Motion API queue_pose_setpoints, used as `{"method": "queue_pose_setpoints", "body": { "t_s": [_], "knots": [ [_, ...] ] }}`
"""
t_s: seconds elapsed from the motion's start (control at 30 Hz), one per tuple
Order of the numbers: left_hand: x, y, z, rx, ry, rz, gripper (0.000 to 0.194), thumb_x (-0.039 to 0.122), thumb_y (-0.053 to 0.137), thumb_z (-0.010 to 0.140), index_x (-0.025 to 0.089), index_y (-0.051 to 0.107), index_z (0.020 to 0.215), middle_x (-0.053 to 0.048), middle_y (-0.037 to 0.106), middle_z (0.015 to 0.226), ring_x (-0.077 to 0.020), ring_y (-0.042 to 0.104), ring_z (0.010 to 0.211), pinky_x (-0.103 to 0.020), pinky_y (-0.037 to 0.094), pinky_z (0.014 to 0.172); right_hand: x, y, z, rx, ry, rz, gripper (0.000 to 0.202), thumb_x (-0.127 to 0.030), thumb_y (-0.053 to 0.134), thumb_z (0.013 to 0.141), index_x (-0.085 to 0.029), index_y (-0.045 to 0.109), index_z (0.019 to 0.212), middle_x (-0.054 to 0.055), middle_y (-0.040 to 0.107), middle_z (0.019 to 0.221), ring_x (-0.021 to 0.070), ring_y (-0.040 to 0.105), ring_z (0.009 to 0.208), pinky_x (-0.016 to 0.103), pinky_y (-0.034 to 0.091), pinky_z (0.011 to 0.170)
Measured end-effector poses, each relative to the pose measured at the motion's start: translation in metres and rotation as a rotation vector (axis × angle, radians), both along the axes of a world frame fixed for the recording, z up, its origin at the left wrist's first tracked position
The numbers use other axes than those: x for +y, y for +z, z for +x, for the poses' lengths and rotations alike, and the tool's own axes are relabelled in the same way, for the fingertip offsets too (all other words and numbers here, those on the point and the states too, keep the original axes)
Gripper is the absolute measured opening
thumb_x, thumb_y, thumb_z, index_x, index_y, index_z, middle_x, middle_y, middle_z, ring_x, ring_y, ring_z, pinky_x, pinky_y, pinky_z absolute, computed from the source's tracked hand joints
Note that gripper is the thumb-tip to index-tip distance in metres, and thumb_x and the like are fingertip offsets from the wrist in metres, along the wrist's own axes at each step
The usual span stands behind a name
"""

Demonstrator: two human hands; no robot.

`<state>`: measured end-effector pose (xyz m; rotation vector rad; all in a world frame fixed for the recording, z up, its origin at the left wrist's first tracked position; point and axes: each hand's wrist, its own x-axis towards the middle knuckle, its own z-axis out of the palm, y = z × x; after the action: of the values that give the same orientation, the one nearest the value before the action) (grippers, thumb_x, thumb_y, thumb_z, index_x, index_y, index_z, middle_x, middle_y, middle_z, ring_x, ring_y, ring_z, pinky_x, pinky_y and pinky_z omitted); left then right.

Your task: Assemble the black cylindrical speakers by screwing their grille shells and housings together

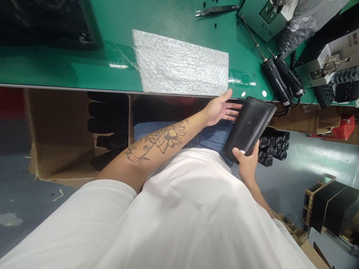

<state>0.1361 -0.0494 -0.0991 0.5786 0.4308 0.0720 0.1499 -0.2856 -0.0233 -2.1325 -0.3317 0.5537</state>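
Note:
My right hand (pixel 247 160) grips the lower end of a flat black plastic device (pixel 251 121), thumb on the face turned up to me. A small white spot shows beside that thumb. The device is tilted, just off the table's front edge. My left hand (pixel 220 109) is open, palm up with fingers spread, and its fingertips reach the device's left edge; whether they touch it I cannot tell. Beyond this hand, a silvery bubble-wrap sheet (pixel 182 63) lies flat on the green table (pixel 112 22) along its front edge.
Two black electric screwdrivers (pixel 277 82) lie at the right, near a grey WX-360 box (pixel 267 20). Tweezers (pixel 217 10) and small black bits lie at the back. Black equipment (pixel 47 26) stands at the left. Below is a cardboard box (pixel 61 134) with black items.

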Motion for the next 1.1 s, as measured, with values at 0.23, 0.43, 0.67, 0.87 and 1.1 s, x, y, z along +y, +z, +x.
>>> {"method": "queue_pose_setpoints", "body": {
  "t_s": [0.23,0.43,0.67,0.87,1.1],
  "knots": [
    [0.0,0.002,0.001,-0.005,-0.002,-0.008,0.074,0.082,0.046,0.105,0.023,0.064,0.146,-0.016,0.082,0.135,-0.0384,0.077,0.128,-0.052,0.06,0.111,-0.002,0.004,0.003,0.024,0.008,-0.019,0.116,-0.061,0.094,0.075,-0.021,0.046,0.173,0.015,0.057,0.157,0.0287,0.06,0.139,0.051,0.051,0.127],
    [0.001,0.002,-0.001,-0.013,-0.008,0.019,0.082,0.087,0.047,0.1,0.025,0.061,0.151,-0.018,0.081,0.136,-0.0404,0.075,0.132,-0.053,0.059,0.111,0.004,0.017,0.0,0.131,0.011,0.066,0.103,-0.06,0.095,0.076,-0.02,0.056,0.162,0.013,0.063,0.145,0.0261,0.064,0.127,0.049,0.055,0.123],
    [0.002,0.004,-0.002,0.005,-0.033,0.077,0.089,0.093,0.043,0.097,0.024,0.064,0.149,-0.02,0.081,0.136,-0.0426,0.072,0.135,-0.053,0.059,0.109,0.001,0.014,-0.001,0.244,-0.039,0.177,0.092,-0.06,0.095,0.079,-0.022,0.06,0.156,0.01,0.065,0.142,0.0256,0.064,0.13,0.054,0.045,0.133],
    [0.002,0.002,-0.001,-0.005,-0.029,0.04,0.087,0.089,0.046,0.099,0.023,0.061,0.154,-0.018,0.081,0.136,-0.041,0.073,0.135,-0.051,0.06,0.109,0.003,0.015,-0.001,0.182,-0.037,0.099,0.102,-0.065,0.095,0.073,-0.019,0.058,0.157,0.012,0.065,0.14,0.0273,0.064,0.128,0.054,0.05,0.129],
    [0.001,0.002,0.001,0.02,-0.004,0.019,0.086,0.086,0.045,0.101,0.023,0.056,0.16,-0.015,0.084,0.124,-0.0412,0.076,0.131,-0.054,0.06,0.108,0.002,0.012,-0.001,0.072,0.018,-0.003,0.112,-0.061,0.093,0.078,-0.019,0.047,0.17,0.015,0.06,0.152,0.0285,0.061,0.137,0.051,0.051,0.128]
  ]
}}
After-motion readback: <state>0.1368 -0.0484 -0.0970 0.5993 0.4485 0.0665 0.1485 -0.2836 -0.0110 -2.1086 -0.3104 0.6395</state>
